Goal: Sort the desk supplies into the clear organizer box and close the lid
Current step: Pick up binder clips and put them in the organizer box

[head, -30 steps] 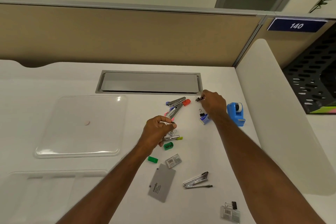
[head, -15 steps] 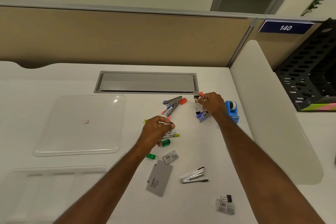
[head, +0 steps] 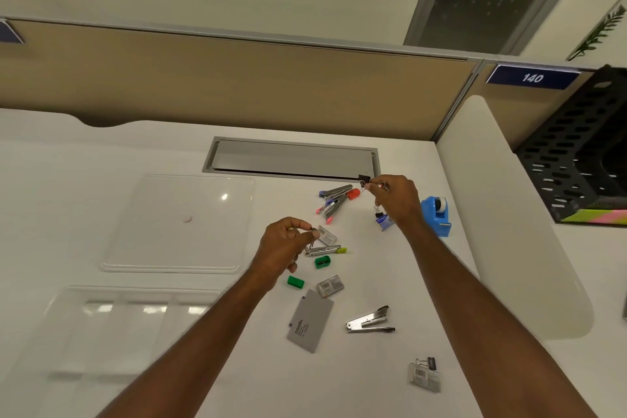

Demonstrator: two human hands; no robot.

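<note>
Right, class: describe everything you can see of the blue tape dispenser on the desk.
The blue tape dispenser looks like moulded plastic, with a rounded top holding a pale roll of tape and a base that steps down toward the near end. It stands upright on the white desk, just right of the right hand, close to the wrist; whether they touch cannot be told. The white side partition rises to its right.

Even, soft overhead light fills the scene, bright on the white desk (head: 84, 159). Shadows under the arms are faint and diffuse. Small glare spots sit on the clear lid (head: 224, 196), and a row of highlights glints along the organizer box (head: 135, 310). Wide-angle distortion bends the partition (head: 237, 78) and the desk edges. Fine detail is slightly soft, with small labels unreadable.
</note>
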